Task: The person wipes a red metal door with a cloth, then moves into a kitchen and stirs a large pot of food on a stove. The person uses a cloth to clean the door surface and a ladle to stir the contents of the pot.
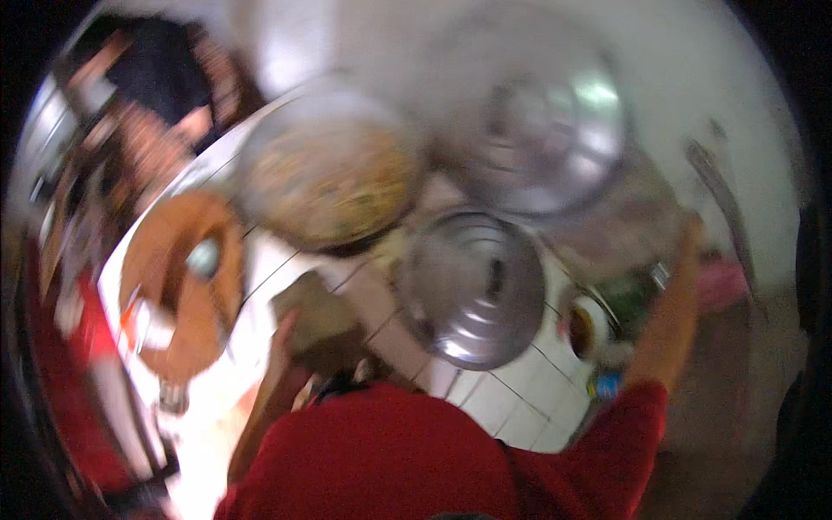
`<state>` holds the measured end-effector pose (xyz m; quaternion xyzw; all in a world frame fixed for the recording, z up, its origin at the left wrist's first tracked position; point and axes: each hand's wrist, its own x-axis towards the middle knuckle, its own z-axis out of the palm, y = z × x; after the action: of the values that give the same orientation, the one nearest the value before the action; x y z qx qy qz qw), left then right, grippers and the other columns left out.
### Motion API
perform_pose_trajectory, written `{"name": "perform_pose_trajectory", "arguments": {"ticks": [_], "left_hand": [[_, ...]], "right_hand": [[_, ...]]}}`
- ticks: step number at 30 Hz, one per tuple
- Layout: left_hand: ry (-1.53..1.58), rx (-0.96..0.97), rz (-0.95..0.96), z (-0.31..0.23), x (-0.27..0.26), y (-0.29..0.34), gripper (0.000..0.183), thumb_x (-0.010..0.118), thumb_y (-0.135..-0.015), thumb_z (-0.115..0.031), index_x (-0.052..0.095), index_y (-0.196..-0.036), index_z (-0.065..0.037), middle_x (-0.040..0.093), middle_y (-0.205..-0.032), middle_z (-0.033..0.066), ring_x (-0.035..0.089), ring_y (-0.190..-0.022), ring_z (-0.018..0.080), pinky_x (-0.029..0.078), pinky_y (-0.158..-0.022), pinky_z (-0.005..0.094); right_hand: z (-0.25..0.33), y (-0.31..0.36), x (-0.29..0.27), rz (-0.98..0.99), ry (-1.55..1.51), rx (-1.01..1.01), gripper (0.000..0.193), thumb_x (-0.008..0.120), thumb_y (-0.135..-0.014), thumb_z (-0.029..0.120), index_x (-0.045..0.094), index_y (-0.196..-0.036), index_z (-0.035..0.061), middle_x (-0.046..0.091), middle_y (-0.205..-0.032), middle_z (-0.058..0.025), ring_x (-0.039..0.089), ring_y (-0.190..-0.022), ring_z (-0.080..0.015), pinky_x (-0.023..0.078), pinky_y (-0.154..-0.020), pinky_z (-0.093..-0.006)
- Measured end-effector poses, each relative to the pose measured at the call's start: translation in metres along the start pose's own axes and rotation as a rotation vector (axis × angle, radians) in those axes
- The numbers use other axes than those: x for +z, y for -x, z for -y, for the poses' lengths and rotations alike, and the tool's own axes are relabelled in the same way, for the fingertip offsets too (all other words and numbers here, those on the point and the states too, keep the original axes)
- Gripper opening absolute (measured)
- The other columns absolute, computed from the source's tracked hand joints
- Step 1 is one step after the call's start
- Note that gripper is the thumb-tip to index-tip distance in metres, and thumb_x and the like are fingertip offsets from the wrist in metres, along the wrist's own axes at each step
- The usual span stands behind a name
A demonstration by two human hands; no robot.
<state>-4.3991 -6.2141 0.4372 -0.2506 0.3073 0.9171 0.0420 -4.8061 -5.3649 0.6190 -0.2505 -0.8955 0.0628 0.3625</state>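
Note:
My left hand (284,336) is at the left edge of a dull grey-brown block-shaped thing (319,316), close to my red shirt. It seems to touch that thing, but blur hides whether the fingers grip it. My right arm reaches far out to the right, and my right hand (693,230) is smeared beside the pale wall. Its fingers do not show clearly. Below that arm sit a white container with brown contents (588,329) and a dark green thing (628,299). A round ridged metal lid (472,290) lies on the white tiled counter (498,403) between my arms.
A wide metal pan (329,178) of yellowish food stands at the back. Right of it is a larger shiny lid (542,121). An orange-brown tray (178,334) at left bears a pale round object (203,258). Another person (160,78) is at far left. A pink thing (721,286) lies right.

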Motion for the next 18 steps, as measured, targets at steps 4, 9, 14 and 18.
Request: {"name": "perform_pose_trajectory", "arguments": {"ticks": [4, 9, 14, 18], "left_hand": [[0.038, 0.033, 0.005, -0.001, 0.005, 0.005, 0.062, 0.052, -0.095, -0.044, 0.039, -0.144, -0.007, 0.048, -0.141, 0.0145, 0.047, -0.128, 0.0352, 0.04, -0.106, 0.052], [0.021, -0.037, 0.054, 0.0, 0.012, -0.007, 0.06, 0.048, -0.097, -0.045, 0.041, -0.143, -0.007, 0.052, -0.139, 0.0133, 0.05, -0.126, 0.0335, 0.041, -0.105, 0.0502], [0.07, -0.026, 0.055, -0.003, 0.01, -0.004, 0.056, 0.051, -0.097, -0.042, 0.044, -0.141, -0.008, 0.053, -0.137, 0.0134, 0.052, -0.125, 0.0337, 0.04, -0.106, 0.0509], [0.011, -0.011, 0.047, -0.005, 0.012, 0.001, 0.058, 0.049, -0.097, -0.044, 0.043, -0.141, -0.007, 0.052, -0.138, 0.0129, 0.051, -0.125, 0.0334, 0.04, -0.105, 0.0504]], "right_hand": [[0.096, 0.05, -0.025, -0.134, -0.124, 0.083, 0.034, 0.061, -0.084, 0.034, 0.07, -0.101, 0.005, 0.07, -0.097, -0.0207, 0.066, -0.095, -0.039, 0.051, -0.084, -0.0471], [0.096, 0.047, -0.079, -0.106, -0.137, 0.297, 0.04, 0.064, -0.079, 0.038, 0.073, -0.105, 0.0091, 0.071, -0.102, -0.0189, 0.067, -0.097, -0.0373, 0.052, -0.086, -0.0444], [0.103, 0.055, -0.077, -0.092, -0.148, 0.321, 0.039, 0.066, -0.079, 0.037, 0.073, -0.107, 0.0109, 0.071, -0.102, -0.0171, 0.068, -0.098, -0.0366, 0.052, -0.086, -0.0447], [0.104, 0.074, -0.071, -0.034, -0.164, 0.352, 0.038, 0.062, -0.08, 0.033, 0.071, -0.109, 0.0103, 0.07, -0.107, -0.0183, 0.066, -0.104, -0.0369, 0.049, -0.092, -0.0457]]}}
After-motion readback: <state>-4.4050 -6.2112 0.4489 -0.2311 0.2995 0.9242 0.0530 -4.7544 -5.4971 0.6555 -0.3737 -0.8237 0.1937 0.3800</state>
